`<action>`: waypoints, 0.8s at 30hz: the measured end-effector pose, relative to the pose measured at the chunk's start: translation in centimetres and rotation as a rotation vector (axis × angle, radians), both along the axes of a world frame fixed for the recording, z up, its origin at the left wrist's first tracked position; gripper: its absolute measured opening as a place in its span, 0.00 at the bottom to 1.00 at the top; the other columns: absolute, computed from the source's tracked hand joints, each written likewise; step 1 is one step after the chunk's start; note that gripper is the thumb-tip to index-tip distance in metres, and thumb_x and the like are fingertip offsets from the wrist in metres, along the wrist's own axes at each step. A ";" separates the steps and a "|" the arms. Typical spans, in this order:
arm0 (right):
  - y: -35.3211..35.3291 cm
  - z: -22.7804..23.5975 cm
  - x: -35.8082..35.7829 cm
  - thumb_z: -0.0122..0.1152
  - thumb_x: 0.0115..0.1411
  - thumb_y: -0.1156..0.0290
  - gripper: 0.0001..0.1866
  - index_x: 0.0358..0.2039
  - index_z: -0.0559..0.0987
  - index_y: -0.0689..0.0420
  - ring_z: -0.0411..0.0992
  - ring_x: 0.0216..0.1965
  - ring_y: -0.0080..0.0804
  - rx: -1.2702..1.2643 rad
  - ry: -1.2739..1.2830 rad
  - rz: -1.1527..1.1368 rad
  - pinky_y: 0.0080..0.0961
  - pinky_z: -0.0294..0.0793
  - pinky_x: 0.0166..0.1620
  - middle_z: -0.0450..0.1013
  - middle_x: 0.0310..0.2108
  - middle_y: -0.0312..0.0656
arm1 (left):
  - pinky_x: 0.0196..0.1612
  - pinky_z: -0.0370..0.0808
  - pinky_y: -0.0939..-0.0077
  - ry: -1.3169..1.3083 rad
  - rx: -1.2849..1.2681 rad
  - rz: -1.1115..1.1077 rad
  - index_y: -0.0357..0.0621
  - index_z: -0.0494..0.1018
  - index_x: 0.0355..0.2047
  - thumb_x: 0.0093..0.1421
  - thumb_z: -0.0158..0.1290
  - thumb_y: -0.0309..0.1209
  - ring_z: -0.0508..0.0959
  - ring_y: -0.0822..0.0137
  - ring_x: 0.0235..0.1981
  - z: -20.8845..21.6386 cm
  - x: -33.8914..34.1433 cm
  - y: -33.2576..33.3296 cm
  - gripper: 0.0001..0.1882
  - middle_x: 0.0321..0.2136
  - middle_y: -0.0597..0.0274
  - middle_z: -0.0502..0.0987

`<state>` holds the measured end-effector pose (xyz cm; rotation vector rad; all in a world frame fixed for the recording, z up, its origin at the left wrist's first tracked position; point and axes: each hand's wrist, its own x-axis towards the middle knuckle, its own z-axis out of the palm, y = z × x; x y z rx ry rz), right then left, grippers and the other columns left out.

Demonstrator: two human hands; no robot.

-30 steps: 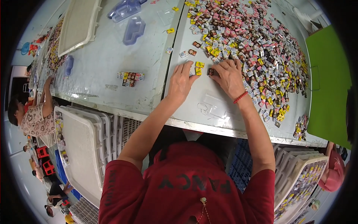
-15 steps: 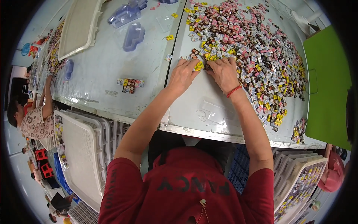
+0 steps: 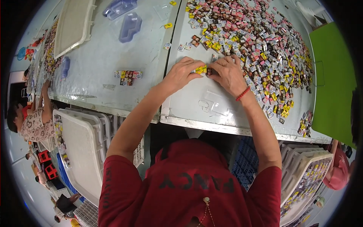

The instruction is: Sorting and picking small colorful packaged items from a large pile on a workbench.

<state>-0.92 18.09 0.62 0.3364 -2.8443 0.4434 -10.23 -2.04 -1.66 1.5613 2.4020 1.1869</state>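
Note:
My left hand (image 3: 181, 75) is closed around a short row of small yellow packs (image 3: 200, 69) just above the white tabletop. Against the right end of that row, my right hand (image 3: 230, 75), with a red bead bracelet, pinches a small dark brown pack (image 3: 209, 71). Beyond both hands spreads a big loose pile of small packs (image 3: 249, 41) in pink, brown, white and yellow. A few white packs (image 3: 184, 47) lie apart, just past my left hand. My fingers partly hide the held packs.
On the left table, small packs stand in a block (image 3: 128, 75); beyond are blue plastic trays (image 3: 131, 27) and a large white tray (image 3: 73, 28). A clear plastic tray (image 3: 217, 104) lies near the front edge. Stacked white crates (image 3: 81, 147) stand below left. A co-worker (image 3: 38, 123) is at far left.
Both hands have drawn slightly nearer to me, away from the pile. The yellow row now shows between them, with the brown pack at its right end. The view has shifted slightly.

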 end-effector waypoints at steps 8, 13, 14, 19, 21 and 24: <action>0.0 -0.7 0.1 0.67 0.49 0.67 0.16 0.40 0.79 0.52 0.69 0.45 0.35 -0.058 0.052 -0.019 0.41 0.57 0.57 0.75 0.40 0.37 | 0.42 0.74 0.67 0.026 0.056 0.074 0.45 0.76 0.41 0.52 0.61 0.31 0.75 0.58 0.39 -0.3 0.4 0.8 0.16 0.34 0.58 0.78; -0.6 2.2 3.3 0.68 0.49 0.66 0.15 0.39 0.79 0.52 0.72 0.42 0.34 -0.111 0.054 -0.095 0.39 0.59 0.56 0.76 0.36 0.36 | 0.42 0.74 0.68 -0.009 0.079 -0.001 0.43 0.77 0.41 0.52 0.61 0.30 0.76 0.59 0.39 2.3 2.5 0.0 0.15 0.38 0.59 0.79; -0.8 2.4 4.5 0.69 0.48 0.65 0.15 0.37 0.79 0.51 0.72 0.40 0.34 -0.153 0.079 -0.092 0.40 0.58 0.57 0.77 0.34 0.36 | 0.42 0.74 0.68 -0.005 0.079 0.001 0.43 0.77 0.41 0.52 0.61 0.30 0.76 0.59 0.39 2.3 3.3 -0.3 0.15 0.38 0.59 0.79; -2.2 1.9 9.6 0.70 0.47 0.66 0.14 0.35 0.79 0.52 0.72 0.40 0.33 -0.185 -0.073 -0.207 0.43 0.57 0.57 0.76 0.33 0.34 | 0.43 0.74 0.70 0.063 0.076 -0.209 0.41 0.77 0.38 0.47 0.62 0.27 0.74 0.60 0.38 2.2 6.1 -0.1 0.15 0.37 0.64 0.78; -2.4 1.4 10.0 0.70 0.47 0.67 0.14 0.35 0.78 0.52 0.71 0.40 0.33 -0.158 -0.102 -0.247 0.44 0.57 0.57 0.76 0.32 0.33 | 0.43 0.74 0.70 0.167 0.084 -0.262 0.41 0.77 0.37 0.47 0.61 0.26 0.74 0.61 0.38 1.4 5.7 0.9 0.15 0.37 0.66 0.78; -3.1 1.0 9.7 0.70 0.45 0.70 0.13 0.33 0.78 0.52 0.71 0.41 0.33 -0.115 0.027 -0.291 0.45 0.57 0.57 0.75 0.32 0.32 | 0.43 0.74 0.70 0.167 0.033 -0.290 0.41 0.77 0.37 0.47 0.61 0.26 0.74 0.61 0.38 0.7 5.3 1.7 0.15 0.37 0.66 0.78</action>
